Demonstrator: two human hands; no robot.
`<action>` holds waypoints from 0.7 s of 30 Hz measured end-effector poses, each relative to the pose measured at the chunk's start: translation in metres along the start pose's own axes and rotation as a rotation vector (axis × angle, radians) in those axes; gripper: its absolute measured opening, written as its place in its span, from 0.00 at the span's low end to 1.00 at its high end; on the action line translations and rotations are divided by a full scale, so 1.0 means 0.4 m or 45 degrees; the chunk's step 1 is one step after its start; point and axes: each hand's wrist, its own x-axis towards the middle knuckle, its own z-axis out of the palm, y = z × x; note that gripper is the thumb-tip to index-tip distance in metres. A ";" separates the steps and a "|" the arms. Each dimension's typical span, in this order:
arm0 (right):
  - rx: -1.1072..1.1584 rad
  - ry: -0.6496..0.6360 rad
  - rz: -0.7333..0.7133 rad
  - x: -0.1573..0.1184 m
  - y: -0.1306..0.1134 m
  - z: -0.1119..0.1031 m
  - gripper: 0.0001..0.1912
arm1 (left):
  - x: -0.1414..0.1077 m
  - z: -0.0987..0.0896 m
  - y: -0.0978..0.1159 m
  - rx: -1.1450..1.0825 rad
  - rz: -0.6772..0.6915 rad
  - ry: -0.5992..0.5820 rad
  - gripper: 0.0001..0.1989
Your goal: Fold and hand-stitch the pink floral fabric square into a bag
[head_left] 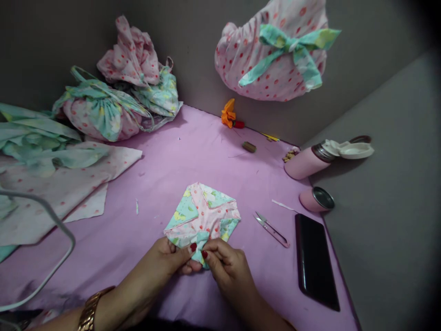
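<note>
A sewn piece of patchwork cloth [206,216], mint floral and pink with red dots, lies near the front of the table. My left hand [177,257] is closed on its near edge, thumb on top and fingers underneath. Close beside that thumb, my right hand [225,264] pinches the same edge between thumb and fingertips. Whether a needle or thread is also in my right fingers is too small to tell. To the right of the cloth lie pink-handled thread snips [272,230], their blades apart.
A phone [316,262], a pink cup [316,199] and an open pink flask [306,161] line the right edge. A thread spool [249,147] lies farther back. Fabric pieces [69,179] and drawstring bags [103,110] fill the left. A dotted bonnet [255,59] hangs above; a white cable [62,230] curves left.
</note>
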 end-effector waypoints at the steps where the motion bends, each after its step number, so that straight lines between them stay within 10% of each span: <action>1: -0.030 0.006 -0.023 -0.002 -0.001 0.000 0.07 | 0.001 0.000 -0.003 -0.004 -0.004 0.014 0.09; 21: -0.248 -0.047 -0.096 -0.006 0.005 -0.006 0.08 | -0.007 0.001 -0.002 -0.035 -0.005 0.040 0.10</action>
